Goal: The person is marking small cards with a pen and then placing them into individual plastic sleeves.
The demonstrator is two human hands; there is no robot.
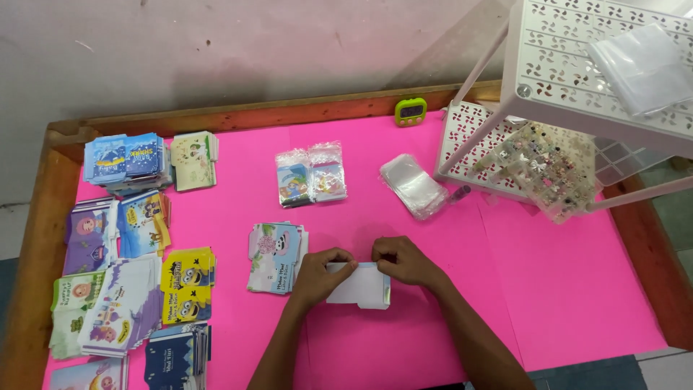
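Both hands, left hand (317, 273) and right hand (404, 260), pinch a white card (359, 286) flat.

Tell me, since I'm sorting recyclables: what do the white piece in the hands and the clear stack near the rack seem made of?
White piece: looks like thin matte card, flat, with die-cut tabs; left hand and right hand hold its top edge. Clear stack: probably glossy plastic sleeves, see-through with shiny glare.

A green timer (410, 111), clear bags (414, 185) and a white rack (556, 68) stand on the pink table (563, 289).
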